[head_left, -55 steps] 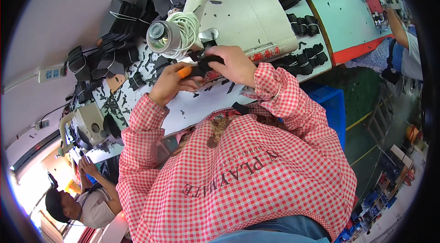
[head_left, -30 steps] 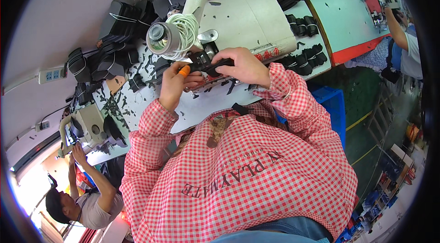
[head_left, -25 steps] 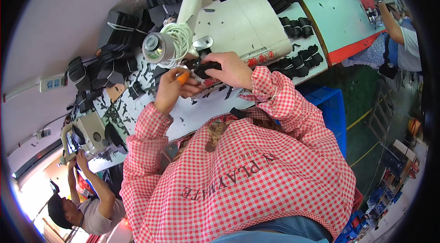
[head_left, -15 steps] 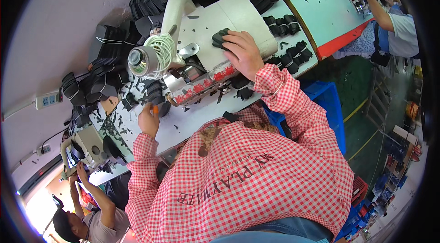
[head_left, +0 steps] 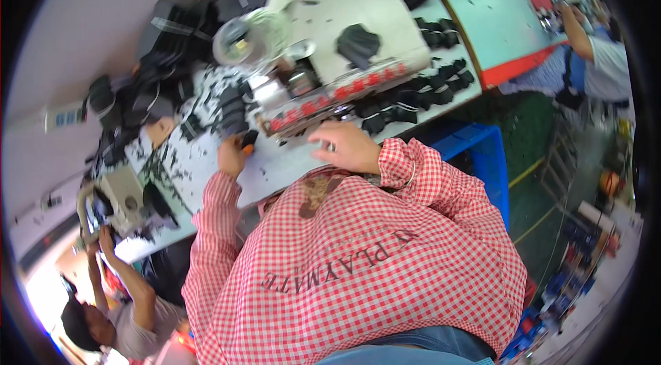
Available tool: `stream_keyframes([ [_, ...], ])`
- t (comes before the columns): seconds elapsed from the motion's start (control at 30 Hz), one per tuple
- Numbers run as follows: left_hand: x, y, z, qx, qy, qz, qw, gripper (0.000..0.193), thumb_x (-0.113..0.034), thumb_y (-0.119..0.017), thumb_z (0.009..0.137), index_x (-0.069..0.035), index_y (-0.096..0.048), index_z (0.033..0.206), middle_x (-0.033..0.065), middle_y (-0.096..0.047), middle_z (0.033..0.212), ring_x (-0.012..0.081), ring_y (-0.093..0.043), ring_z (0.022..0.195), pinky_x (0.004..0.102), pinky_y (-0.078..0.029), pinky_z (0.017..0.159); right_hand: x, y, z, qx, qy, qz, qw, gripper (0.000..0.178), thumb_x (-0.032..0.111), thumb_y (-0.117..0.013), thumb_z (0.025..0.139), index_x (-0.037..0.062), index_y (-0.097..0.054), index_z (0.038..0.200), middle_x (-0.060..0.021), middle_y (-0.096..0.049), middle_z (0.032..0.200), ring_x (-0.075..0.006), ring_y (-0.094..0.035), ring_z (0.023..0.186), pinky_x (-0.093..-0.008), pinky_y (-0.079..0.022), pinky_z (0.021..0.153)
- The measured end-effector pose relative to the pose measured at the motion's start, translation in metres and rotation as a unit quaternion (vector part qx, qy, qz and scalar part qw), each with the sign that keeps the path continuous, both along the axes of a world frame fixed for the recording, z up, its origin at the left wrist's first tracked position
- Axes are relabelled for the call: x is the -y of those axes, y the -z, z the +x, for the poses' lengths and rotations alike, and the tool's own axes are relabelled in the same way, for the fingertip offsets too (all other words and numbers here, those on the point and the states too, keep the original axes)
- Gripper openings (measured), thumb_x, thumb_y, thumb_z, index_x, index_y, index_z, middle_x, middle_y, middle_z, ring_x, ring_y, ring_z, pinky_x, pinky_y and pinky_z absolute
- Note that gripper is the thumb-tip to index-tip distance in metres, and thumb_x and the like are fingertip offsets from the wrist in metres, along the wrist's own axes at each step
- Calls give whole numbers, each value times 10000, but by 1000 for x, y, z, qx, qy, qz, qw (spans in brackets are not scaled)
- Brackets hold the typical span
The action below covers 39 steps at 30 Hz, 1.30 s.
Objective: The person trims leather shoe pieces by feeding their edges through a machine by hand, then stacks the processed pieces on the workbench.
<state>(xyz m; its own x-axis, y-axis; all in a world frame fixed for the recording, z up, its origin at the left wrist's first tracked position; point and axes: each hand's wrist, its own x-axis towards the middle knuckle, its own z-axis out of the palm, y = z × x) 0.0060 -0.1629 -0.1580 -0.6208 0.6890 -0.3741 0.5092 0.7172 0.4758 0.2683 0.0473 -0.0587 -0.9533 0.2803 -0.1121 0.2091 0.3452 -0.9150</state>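
Small blk pc is at L hand fingertips, over tabletop; long axis slants, far end up-right in view. L hand narrow, orange finger cover on; blurred, can't tell if pc is gripped. R hand half-wide, nothing seen in it, nr tabletop's front edge. Count: 1 pc at L hand, 1 blk row just beyond, 1 fanned blk bundle atop 1 white machine, whose front stands btwn R hand & bundle. 1 blue crate to R, 2 co-workers.
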Motion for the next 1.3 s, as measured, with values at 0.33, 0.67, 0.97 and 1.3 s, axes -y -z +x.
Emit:
stream_keyframes([
  [0.33,50,-16,1,205,-25,101,973,224,-42,-759,730,19,-569,833,103,-670,782,194,-671,757,319,-520,637,112,82,-130,-14,68,44,997,371,255,-683,824,-23,-617,1061,-205,-661,918,-301,-668,795,-371,-521,732],
  [0.67,68,-25,-12,536,-249,83,802,230,-58,-475,853,16,-554,1056,115,-598,637,178,-543,422,264,-453,410,116,100,-183,-25,10,74,997,201,171,-663,832,43,-664,988,-92,-676,856,-251,-659,763,-354,-524,669],
  [0.97,48,15,-5,387,-376,156,827,112,-89,-491,886,-3,-559,908,52,-507,567,128,-401,363,286,-296,327,106,115,-201,168,-88,403,895,184,120,-547,856,-11,-654,930,-149,-606,945,-277,-671,830,-380,-573,659],
  [1.3,58,17,-23,485,-377,240,752,254,-234,-480,945,-20,-572,844,70,-558,586,148,-445,360,281,-303,329,112,85,-197,25,41,160,986,228,228,-607,873,47,-619,1012,-165,-582,937,-362,-609,868,-429,-508,744],
])
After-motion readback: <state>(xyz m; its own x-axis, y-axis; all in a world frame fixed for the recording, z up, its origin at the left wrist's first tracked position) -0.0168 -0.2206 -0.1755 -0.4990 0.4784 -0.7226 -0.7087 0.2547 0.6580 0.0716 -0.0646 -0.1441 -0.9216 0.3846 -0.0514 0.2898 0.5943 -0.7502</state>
